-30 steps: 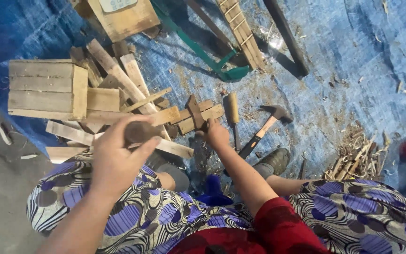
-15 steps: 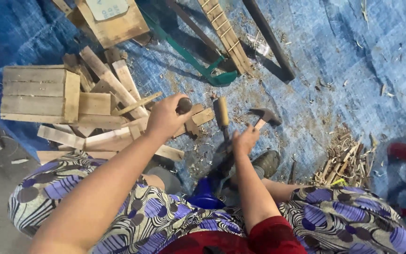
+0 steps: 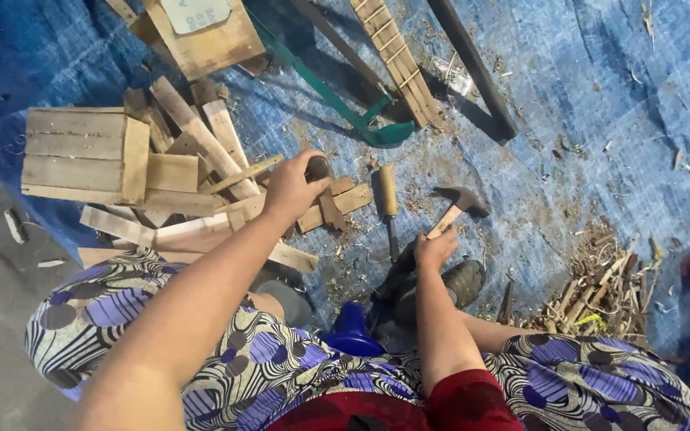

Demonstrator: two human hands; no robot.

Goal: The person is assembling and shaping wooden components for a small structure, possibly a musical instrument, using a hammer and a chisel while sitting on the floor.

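Observation:
My left hand [image 3: 291,190] reaches forward and is closed on a small dark round object [image 3: 318,167], held right above a small cross of nailed wooden pieces [image 3: 337,204] on the blue tarp. To the right, my right hand [image 3: 434,248] grips the wooden handle of a hammer [image 3: 461,201], whose dark head rests on the tarp. Between the two hands lies a chisel with a wooden handle [image 3: 389,194].
A slatted wooden panel [image 3: 81,156] and loose slats [image 3: 201,136] lie to the left. A green saw frame [image 3: 357,116], a ladder-like wood strip [image 3: 393,56] and a dark bar [image 3: 473,68] lie farther out. Wood shavings [image 3: 600,295] are piled at right.
My left hand has carried the dark object from near my lap out to the wooden cross. My right hand left the wooden cross and took hold of the hammer handle.

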